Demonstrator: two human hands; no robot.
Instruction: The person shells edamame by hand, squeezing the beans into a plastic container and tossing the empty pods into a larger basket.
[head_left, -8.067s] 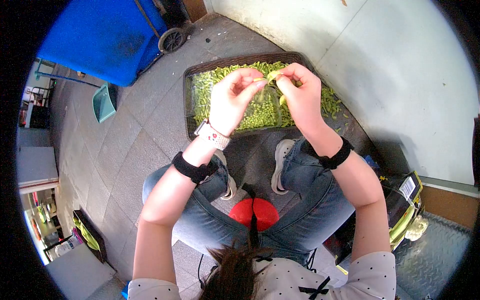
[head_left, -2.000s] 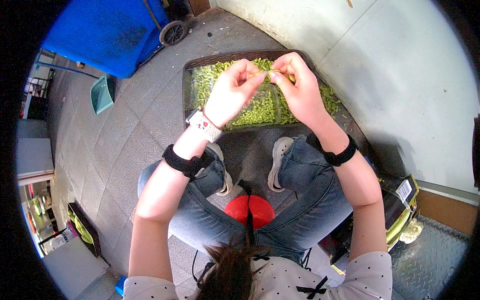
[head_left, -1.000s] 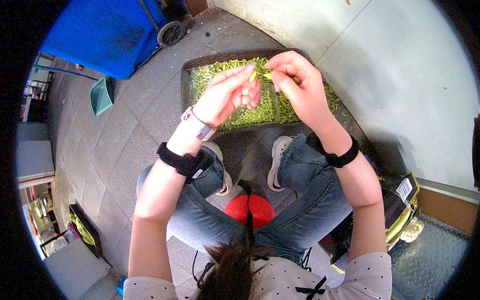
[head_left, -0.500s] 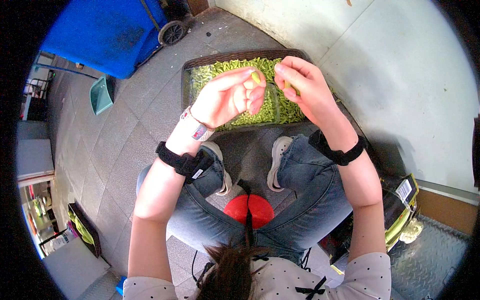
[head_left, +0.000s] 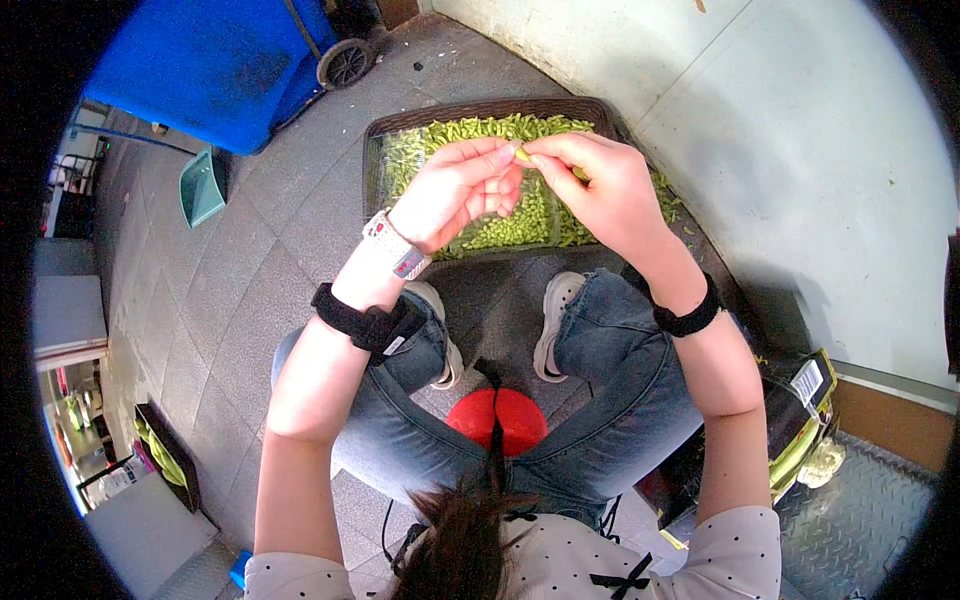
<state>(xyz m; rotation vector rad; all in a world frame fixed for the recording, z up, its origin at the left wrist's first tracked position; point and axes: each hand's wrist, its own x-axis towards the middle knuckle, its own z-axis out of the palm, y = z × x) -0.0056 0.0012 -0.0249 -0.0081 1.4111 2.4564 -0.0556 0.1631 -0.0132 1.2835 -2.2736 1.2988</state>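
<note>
I sit on a red stool point(head_left: 505, 418) over a dark woven tray point(head_left: 372, 150) on the ground, heaped with green bean pods point(head_left: 470, 130). A clear container of shelled green beans point(head_left: 520, 222) stands in the tray. My left hand point(head_left: 455, 190) and my right hand point(head_left: 600, 185) meet above the tray, fingertips pinching one small green pod point(head_left: 522, 155) between them. A watch and a black band sit on my left wrist, a black band on my right.
A blue wheeled bin point(head_left: 215, 65) stands at the upper left, with a teal dustpan point(head_left: 203, 187) beside it. A pale wall point(head_left: 800, 150) runs along the right. A black box with yellow trim point(head_left: 800, 420) lies by my right knee. Grey paving surrounds the tray.
Half a second ago my hands were slightly apart, each holding a piece. Now they have come together and lowered a little, both pinching the pod.
</note>
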